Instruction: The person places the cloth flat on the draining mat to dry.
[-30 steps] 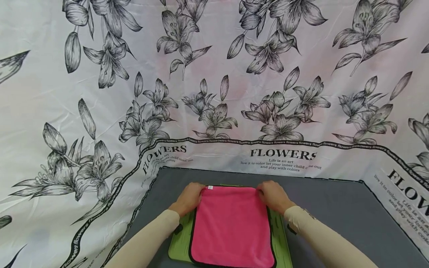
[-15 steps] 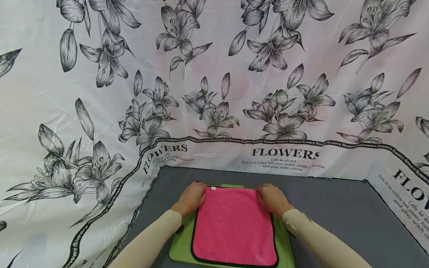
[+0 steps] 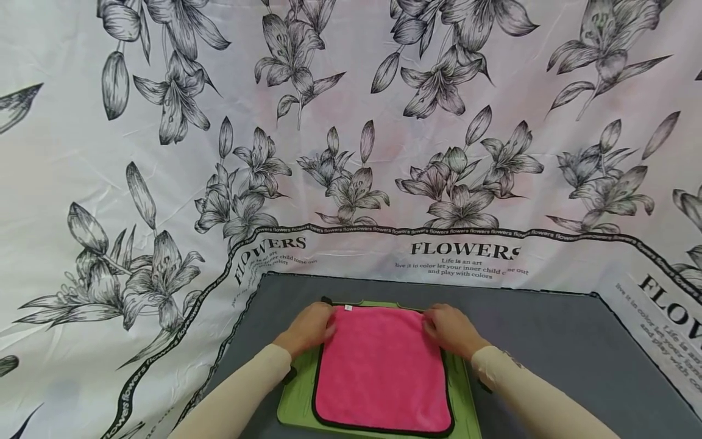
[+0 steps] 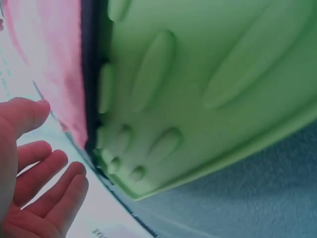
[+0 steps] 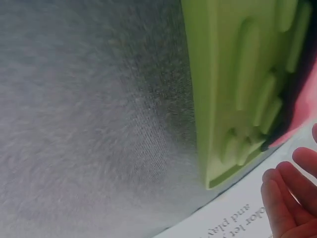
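A pink cloth (image 3: 382, 369) with black edging and a small white tag lies flat on a green ribbed tray (image 3: 297, 396). My left hand (image 3: 308, 327) is beside the cloth's far left corner, and my right hand (image 3: 454, 329) is beside the far right one. In the left wrist view the thumb and fingers (image 4: 68, 196) are spread apart, with nothing between them, next to the black edging. Loosely extended fingers (image 5: 282, 203) of the right hand show near the cloth's corner in the right wrist view.
Underneath the tray is a dark grey table surface (image 3: 540, 347). A white curtain-like sheet (image 3: 356, 201) printed with black lilies and lettering stands behind and along the left and right sides.
One second ago both hands held the cloth's far corners. Since then the cloth has settled onto the tray, and the fingers have loosened and come off its corners.
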Motion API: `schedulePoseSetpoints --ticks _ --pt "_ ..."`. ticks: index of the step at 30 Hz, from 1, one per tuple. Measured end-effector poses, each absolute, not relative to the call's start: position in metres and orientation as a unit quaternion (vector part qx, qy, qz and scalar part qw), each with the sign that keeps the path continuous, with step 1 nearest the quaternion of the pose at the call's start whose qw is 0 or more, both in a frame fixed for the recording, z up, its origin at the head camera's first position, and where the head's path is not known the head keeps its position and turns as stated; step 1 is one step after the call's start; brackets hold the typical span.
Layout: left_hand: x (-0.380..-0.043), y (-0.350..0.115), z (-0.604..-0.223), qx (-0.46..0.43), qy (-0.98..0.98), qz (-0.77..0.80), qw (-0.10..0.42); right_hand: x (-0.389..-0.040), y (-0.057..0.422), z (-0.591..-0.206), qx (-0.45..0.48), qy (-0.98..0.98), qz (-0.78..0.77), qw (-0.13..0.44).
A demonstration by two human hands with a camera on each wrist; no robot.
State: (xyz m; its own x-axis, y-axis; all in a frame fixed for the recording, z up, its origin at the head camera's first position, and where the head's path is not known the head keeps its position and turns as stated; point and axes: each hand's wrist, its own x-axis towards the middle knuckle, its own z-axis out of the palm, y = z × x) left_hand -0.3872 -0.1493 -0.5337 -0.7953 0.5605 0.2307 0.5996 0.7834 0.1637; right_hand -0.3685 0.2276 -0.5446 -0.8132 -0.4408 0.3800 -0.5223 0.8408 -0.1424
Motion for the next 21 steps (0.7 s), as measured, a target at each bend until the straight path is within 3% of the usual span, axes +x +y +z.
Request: schedulePoseSetpoints --ticks 5,14,21 --pt "-0.371 -0.15 -0.522 -0.333 -0.934 -0.104 0.078 -0.352 0.233 -0.537 0.285 -0.934 0.109 0.185" --pt "-0.325 -0.158 -0.508 -0.419 -0.898 -0.112 0.067 -0.312 0.242 -0.529 0.334 -0.921 0.123 0.161" --pt "-0.286 -0.166 -0.513 -0.465 -0.88 -0.089 0.049 -0.271 0.249 -0.534 0.401 -0.881 0.165 0.188"
